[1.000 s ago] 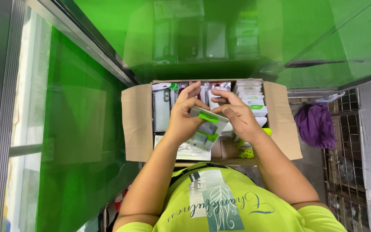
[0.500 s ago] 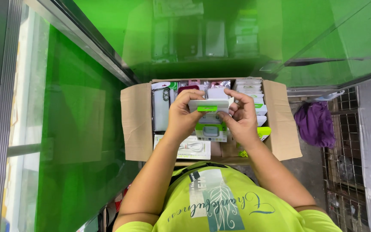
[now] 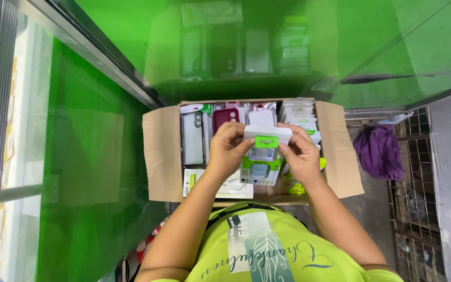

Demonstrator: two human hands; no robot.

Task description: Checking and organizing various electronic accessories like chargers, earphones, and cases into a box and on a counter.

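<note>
Both hands hold a small white-and-green packaged item [image 3: 263, 156] upright over an open cardboard box [image 3: 163, 151]. My left hand [image 3: 229, 149] grips the package's left side near its top. My right hand [image 3: 299, 152] pinches the right side by the green hang tab. The box below is packed with phone cases in clear sleeves, among them a clear case [image 3: 192, 138] and a dark red case [image 3: 225, 117], plus a stack of white-and-green packets [image 3: 297, 116] at its right end.
A green glass cabinet surface [image 3: 95, 172] with a metal frame runs along the left and top. A purple cloth [image 3: 379, 151] lies on the floor at right beside a wire rack [image 3: 418, 209]. Small yellow-green rings [image 3: 297, 187] sit by the box's near edge.
The package was tilted and lower between my hands; both hands have turned it upright and squared it above the box. The box has stayed put.
</note>
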